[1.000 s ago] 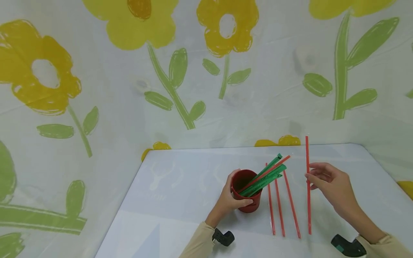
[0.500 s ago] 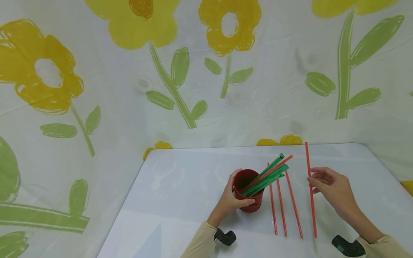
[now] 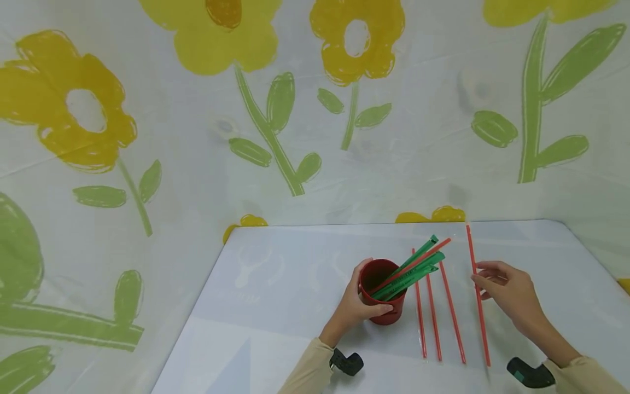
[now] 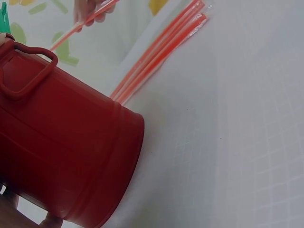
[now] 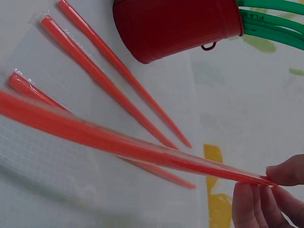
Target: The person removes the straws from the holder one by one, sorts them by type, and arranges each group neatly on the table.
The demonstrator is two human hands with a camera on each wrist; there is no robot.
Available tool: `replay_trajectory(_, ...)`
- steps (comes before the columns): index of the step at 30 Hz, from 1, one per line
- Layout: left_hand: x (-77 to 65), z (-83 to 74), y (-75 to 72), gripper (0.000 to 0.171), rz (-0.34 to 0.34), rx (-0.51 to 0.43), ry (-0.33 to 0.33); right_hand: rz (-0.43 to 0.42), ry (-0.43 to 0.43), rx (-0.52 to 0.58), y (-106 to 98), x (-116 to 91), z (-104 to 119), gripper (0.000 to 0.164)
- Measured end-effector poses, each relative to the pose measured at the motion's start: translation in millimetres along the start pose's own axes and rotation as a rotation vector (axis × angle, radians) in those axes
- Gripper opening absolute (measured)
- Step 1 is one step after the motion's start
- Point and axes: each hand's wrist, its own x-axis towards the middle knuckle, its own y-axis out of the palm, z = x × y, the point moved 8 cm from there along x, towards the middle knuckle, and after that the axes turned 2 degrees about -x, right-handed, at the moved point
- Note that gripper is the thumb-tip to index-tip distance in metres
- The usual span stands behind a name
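Observation:
In the head view my left hand (image 3: pixel 353 309) grips a red metal cup (image 4: pixel 71 137), which tilts toward the right. Several green-wrapped sticks (image 3: pixel 410 278) and one red straw (image 3: pixel 438 247) lean out of its mouth. My right hand (image 3: pixel 512 290) pinches another red straw (image 3: pixel 482 317) in a clear wrapper, thumb against fingers. This straw stands apart from the cup, on its right. Between cup and right hand lie three wrapped red straws (image 5: pixel 104 80), side by side on the table; the cup partly covers their far ends in the head view.
A white table (image 3: pixel 275 295) carries everything, its far edge running below the backdrop. Behind hangs a white cloth (image 3: pixel 418 164) printed with yellow flowers and green leaves. A black wrist device (image 3: pixel 531 373) sits on the right wrist, a similar one (image 3: pixel 346 362) on the left.
The straw in my right hand has come lower and tilted, its near end swinging right. The left hand still holds the cup. The whole head view has shifted slightly.

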Motion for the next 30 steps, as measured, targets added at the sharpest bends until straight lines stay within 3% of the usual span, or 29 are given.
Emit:
replay_trajectory(9,0.0,4.4,0.6,0.091,-0.004,0.011,-0.013,0.012,0.057,0.010,10,8,-31,0.050)
replay_trajectory(14,-0.1,4.0,0.7,0.088,0.005,0.013,-0.005,0.022,0.026,0.001,21,16,-50,0.050)
replay_trajectory(30,0.2,2.1,-1.3,0.091,-0.003,-0.009,0.007,0.087,0.107,-0.096,33,17,-46,0.043)
